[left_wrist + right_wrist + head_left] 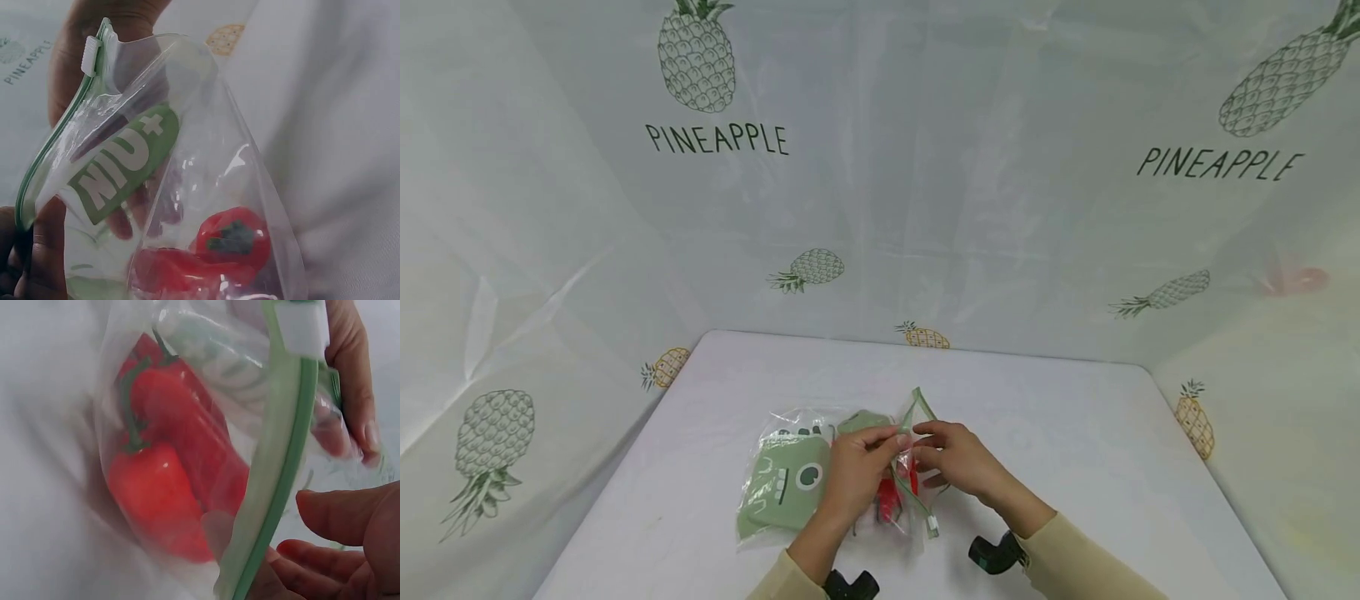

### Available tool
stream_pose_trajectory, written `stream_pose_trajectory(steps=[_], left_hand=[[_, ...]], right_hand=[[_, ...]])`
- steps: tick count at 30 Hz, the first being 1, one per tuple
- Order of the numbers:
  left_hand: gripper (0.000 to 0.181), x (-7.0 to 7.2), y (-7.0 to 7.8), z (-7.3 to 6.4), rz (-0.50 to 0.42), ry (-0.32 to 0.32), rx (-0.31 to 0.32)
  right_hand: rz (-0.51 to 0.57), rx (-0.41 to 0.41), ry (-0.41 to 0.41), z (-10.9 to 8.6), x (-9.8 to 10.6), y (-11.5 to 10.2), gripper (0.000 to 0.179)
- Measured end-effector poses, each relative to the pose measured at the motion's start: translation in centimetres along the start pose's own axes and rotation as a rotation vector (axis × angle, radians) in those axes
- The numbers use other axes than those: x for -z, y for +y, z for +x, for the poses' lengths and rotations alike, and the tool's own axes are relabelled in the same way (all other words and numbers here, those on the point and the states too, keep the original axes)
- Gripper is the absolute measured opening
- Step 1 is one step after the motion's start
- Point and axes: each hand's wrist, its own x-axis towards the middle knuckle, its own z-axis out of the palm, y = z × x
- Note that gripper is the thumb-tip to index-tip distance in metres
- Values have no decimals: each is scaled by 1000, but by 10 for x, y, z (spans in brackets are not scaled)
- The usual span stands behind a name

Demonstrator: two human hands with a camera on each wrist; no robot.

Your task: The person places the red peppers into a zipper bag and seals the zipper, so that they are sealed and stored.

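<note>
A clear slider zip bag (pixel 206 125) with a green zip edge and a green "NIU+" label stands partly upright on the table. Red peppers (pixel 169 506) with green stems, at least two, lie inside it. My left hand (pixel 852 475) pinches the zip edge between thumb and fingertips. On the other side, my right hand (pixel 966 462) is at the bag with its fingers spread, the thumb apart from them. Some right fingers show through the clear plastic in the left wrist view. The white slider (pixel 302 328) sits near one end of the zip.
Left of my hands lies a clear bag (pixel 748 500) holding a green item (pixel 790 492) with a one-eyed, toothed face. Another green piece (pixel 862 421) shows behind my left hand. Pineapple-print sheeting (pixel 925 208) surrounds the white table (pixel 1060 433).
</note>
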Motion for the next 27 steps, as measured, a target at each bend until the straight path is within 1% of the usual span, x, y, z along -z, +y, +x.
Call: stream_pose_trajectory(steps=[3,8,10,12,14,17,23,27], left_hand=[[27,0,1,-1,3,3,12],[25,-1,-1,-3,-5,-12,18],[25,-1,-2,-4,4,-17,20],[25,-2,-4,-5,23,-18,27],[24,-2,-5,-6,39,-20,31],[23,-3,-7,-8,49,-27,39],[20,-5,-10,-12,32,-58,27],[19,-6,-12,-13,20,-69,22]], right_hand=[[-32,-1,60,0,6,2,41],[-58,-20,239,8,20,5,26],[-71,-15,298,13,24,6,24],[-83,-10,338,18,28,5,24],[-84,-7,342,23,30,5,28],[-61,-16,310,31,32,3,34],[-10,-65,233,44,32,1,40],[3,-102,217,50,31,1,44]])
